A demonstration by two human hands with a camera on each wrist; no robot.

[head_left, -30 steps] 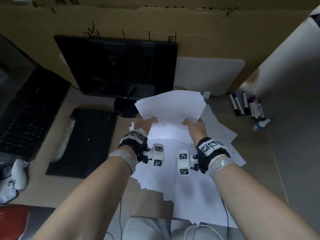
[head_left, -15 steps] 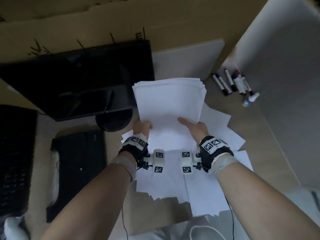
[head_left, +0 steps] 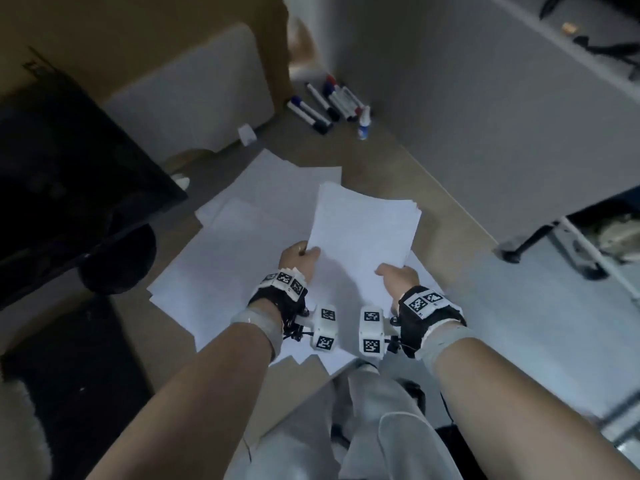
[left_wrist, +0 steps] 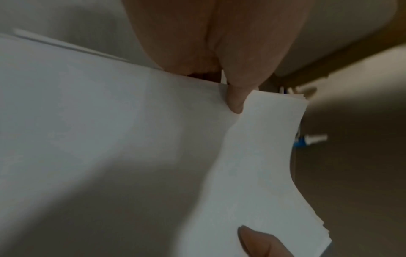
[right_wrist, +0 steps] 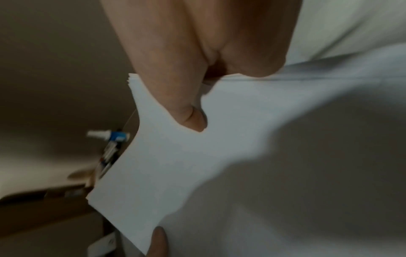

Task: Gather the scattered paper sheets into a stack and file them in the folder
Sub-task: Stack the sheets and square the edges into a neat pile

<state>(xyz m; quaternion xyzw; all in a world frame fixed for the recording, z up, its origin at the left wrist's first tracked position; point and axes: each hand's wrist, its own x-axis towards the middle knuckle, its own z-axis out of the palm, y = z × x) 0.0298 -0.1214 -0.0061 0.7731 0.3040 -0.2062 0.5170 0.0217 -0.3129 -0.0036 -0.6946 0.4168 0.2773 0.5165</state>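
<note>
I hold a stack of white paper sheets (head_left: pixel 363 233) above the desk with both hands. My left hand (head_left: pixel 299 259) pinches its lower left corner, thumb on top. My right hand (head_left: pixel 396 275) pinches its lower right corner. In the left wrist view the thumb (left_wrist: pixel 236 100) presses on the stack (left_wrist: pixel 263 156), and in the right wrist view the thumb (right_wrist: pixel 191 120) lies on the stack (right_wrist: pixel 197 165). More loose sheets (head_left: pixel 221 265) lie spread on the desk under the stack. A pale flat board (head_left: pixel 194 95), perhaps the folder, leans at the back.
Several marker pens (head_left: pixel 325 105) and a small bottle (head_left: pixel 363 124) lie at the back by the grey partition (head_left: pixel 485 116). A dark monitor (head_left: pixel 69 188) stands at the left, and a black keyboard (head_left: pixel 69 358) lies near it. The desk's right edge is close to my right hand.
The view swung to the right, so monitor and keyboard slid left. The stack came down lower and nearer to me, its sheets more evenly squared. Both hands kept their hold.
</note>
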